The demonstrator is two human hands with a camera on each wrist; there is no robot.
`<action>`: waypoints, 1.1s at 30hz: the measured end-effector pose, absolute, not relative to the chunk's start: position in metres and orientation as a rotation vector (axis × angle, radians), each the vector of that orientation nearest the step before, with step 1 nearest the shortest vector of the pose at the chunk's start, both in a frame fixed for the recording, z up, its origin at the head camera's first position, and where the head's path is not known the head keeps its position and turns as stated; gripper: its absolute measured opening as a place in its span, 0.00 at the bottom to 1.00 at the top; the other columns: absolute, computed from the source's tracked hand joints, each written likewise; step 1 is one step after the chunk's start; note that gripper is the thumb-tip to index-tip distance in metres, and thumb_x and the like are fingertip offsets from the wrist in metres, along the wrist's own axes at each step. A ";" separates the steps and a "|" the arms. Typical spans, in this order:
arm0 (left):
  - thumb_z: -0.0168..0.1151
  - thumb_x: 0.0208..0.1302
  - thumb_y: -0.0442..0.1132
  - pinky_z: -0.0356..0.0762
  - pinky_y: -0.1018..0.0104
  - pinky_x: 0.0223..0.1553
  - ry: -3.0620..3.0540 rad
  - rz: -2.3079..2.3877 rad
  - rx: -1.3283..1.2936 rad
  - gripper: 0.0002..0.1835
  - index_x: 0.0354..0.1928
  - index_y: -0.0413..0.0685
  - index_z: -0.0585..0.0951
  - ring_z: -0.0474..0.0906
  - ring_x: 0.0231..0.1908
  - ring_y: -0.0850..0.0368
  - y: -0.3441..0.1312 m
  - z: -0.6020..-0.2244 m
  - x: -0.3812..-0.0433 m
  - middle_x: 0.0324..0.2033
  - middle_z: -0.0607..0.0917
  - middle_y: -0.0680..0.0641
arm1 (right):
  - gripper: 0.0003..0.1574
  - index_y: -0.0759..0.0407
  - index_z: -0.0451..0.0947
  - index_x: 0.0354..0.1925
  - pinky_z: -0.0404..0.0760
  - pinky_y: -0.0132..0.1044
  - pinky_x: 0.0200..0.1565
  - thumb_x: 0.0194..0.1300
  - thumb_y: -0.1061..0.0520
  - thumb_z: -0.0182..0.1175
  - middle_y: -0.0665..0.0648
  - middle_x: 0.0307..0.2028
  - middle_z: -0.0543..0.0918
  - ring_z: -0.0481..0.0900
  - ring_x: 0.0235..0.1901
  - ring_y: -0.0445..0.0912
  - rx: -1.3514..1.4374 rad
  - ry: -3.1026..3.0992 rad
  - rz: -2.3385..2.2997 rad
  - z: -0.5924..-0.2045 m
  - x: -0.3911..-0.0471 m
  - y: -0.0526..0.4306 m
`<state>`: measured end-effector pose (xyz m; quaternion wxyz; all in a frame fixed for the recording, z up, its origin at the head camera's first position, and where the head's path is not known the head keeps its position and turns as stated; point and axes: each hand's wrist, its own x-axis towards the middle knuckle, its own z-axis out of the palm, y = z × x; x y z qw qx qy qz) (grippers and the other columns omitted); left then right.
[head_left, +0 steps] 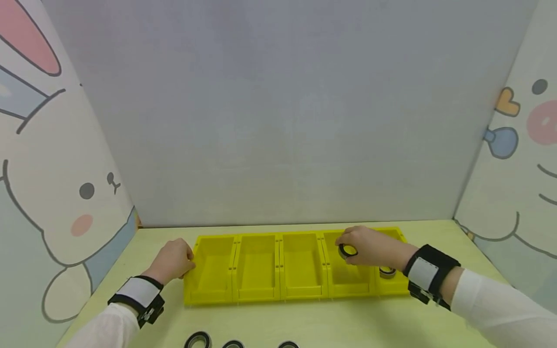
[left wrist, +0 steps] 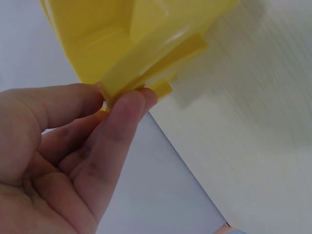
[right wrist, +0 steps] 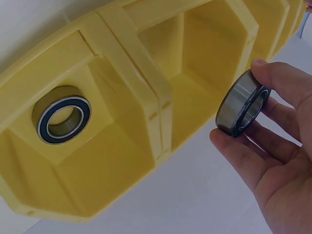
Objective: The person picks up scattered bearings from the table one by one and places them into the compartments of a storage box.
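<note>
A row of joined yellow bins [head_left: 256, 294] stands across the table. My right hand [head_left: 370, 245] pinches a ball bearing [right wrist: 242, 103] between thumb and fingers, over the second bin from the right. Another bearing [right wrist: 62, 115] sits in the rightmost bin, leaning against its wall in the right wrist view. At the row's left end, my left hand [head_left: 173, 261] grips the bin edge; the left wrist view shows thumb and finger pinching the yellow rim [left wrist: 141, 63].
Several bearings lie on the table at the near edge of the head view, among them one bearing [head_left: 197, 340] at left and one bearing [head_left: 288, 344] toward the middle. A grey back wall [head_left: 296, 116] rises behind the bins, with cartoon-printed panels [head_left: 65, 203] at both sides.
</note>
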<state>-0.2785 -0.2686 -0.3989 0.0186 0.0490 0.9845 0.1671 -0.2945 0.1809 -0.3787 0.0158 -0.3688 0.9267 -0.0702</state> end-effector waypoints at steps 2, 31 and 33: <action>0.66 0.53 0.30 0.71 0.70 0.18 3.050 0.524 0.150 0.07 0.21 0.40 0.80 0.70 0.12 0.60 -0.269 -0.399 -0.278 0.10 0.73 0.51 | 0.24 0.61 0.79 0.50 0.80 0.39 0.44 0.54 0.57 0.69 0.56 0.43 0.81 0.80 0.42 0.49 -1.119 2.879 -0.237 -0.387 -0.302 0.179; 0.64 0.55 0.30 0.73 0.70 0.18 3.038 0.507 0.131 0.06 0.22 0.39 0.80 0.71 0.14 0.60 -0.268 -0.399 -0.281 0.15 0.76 0.50 | 0.08 0.56 0.79 0.33 0.78 0.37 0.36 0.53 0.62 0.69 0.50 0.27 0.79 0.71 0.26 0.43 -0.823 2.853 -0.334 -0.446 -0.313 0.148; 0.64 0.55 0.30 0.73 0.70 0.19 3.037 0.502 0.134 0.05 0.23 0.38 0.81 0.72 0.14 0.60 -0.270 -0.400 -0.281 0.16 0.76 0.49 | 0.08 0.56 0.79 0.33 0.78 0.36 0.36 0.53 0.62 0.69 0.50 0.27 0.80 0.71 0.25 0.42 -0.849 2.868 -0.333 -0.449 -0.313 0.148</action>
